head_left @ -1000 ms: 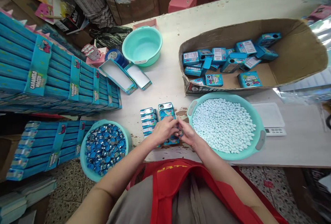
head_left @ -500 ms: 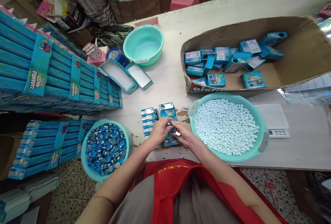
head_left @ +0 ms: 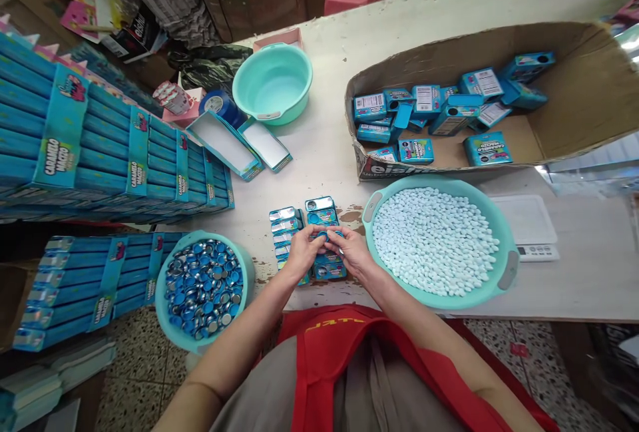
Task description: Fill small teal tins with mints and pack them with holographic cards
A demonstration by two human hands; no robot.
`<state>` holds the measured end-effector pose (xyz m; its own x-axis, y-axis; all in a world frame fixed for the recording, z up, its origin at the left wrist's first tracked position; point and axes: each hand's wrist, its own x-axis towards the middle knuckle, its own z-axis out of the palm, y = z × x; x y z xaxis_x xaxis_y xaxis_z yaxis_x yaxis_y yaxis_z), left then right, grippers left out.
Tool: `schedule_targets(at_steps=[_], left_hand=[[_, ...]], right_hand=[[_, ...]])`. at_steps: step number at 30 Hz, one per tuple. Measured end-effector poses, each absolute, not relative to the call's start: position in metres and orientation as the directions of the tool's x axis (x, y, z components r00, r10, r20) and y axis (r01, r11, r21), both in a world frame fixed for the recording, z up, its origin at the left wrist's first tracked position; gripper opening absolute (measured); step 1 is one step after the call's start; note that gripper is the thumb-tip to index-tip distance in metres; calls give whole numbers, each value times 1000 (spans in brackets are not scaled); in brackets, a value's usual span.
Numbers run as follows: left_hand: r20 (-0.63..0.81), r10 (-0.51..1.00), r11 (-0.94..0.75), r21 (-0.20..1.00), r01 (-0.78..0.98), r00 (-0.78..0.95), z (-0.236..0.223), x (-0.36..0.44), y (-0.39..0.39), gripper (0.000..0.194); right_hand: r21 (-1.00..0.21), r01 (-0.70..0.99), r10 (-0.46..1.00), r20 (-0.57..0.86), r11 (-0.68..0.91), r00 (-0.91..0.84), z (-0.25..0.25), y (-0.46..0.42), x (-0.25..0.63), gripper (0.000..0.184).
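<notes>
My left hand (head_left: 305,252) and my right hand (head_left: 353,252) meet above the right-hand row of small blue boxes (head_left: 327,271). Thumbs and fingertips of both pinch a small blue round tin (head_left: 329,235), partly covered by the fingers. Beside that row, left of it, runs a second row of blue boxes (head_left: 283,225) with shiny tops. At the far end of the right row, a box (head_left: 319,204) shows a round silver spot. Some boxes are hidden beneath my hands.
Left stands a turquoise tub (head_left: 248,285) of blue-and-silver tins; right, a turquoise basin (head_left: 509,239) of white candies. Behind are a carton (head_left: 564,132) holding blue boxes and a turquoise bowl (head_left: 239,96). Stacked blue packs (head_left: 110,146) rise at left. A white scale (head_left: 539,252) sits right.
My hands have come closer together over the right row. A silver round piece that showed under my right fingers is out of sight, and blue now shows between my fingertips.
</notes>
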<state>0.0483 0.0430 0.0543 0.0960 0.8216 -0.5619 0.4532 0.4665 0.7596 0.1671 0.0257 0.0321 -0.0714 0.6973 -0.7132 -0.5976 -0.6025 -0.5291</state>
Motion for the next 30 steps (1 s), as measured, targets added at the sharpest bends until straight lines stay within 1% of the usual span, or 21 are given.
schedule_targets(at_steps=[2,4,5,7,9,10,12,13,15,18,21,25,27,30], left_hand=[[-541,837,435,748,502,81,54,43,54,19],[-497,867,372,696,614,38,55,35,74,16],[-481,877,347,646,680,10,56,32,87,16],[-469,883,296,504,812,-30,55,29,115,19],[-510,860,233,338,912,-30,53,31,141,28],[-547,837,200,263,944,-25,51,34,152,35],[-614,789,132,138,982,-19,47,42,168,44],[-635,772,100,91,991,-19,45,46,173,45],[-662,750,29,27,999,-3,43,53,180,40],[-680,733,-38,-6,999,23,41,58,182,31],[-660,751,-15,-8,1000,6,41,57,178,31],[-646,763,31,38,999,1,40,52,170,32],[-646,763,46,71,996,11,40,51,166,30],[-616,788,47,84,995,15,43,49,160,25]], right_hand=[[-595,-571,738,-674,-565,-27,35,29,163,33],[-675,-472,759,-651,-566,21,36,37,163,33],[-715,-393,764,-644,-578,48,36,43,165,32],[-786,-202,785,-611,-585,101,34,57,170,27],[-843,7,833,-530,-538,161,31,73,176,22],[-854,113,855,-483,-507,188,28,81,179,19],[-828,316,885,-410,-463,221,24,95,180,15],[-796,402,891,-395,-453,223,22,101,179,17],[-719,533,893,-399,-446,209,19,112,176,27],[-602,669,882,-432,-436,186,16,123,172,34],[-530,747,878,-455,-401,149,13,130,173,35],[-531,746,854,-511,-402,97,6,135,178,38],[-533,728,835,-541,-432,99,2,137,178,39],[-532,719,830,-547,-446,110,4,137,177,38]])
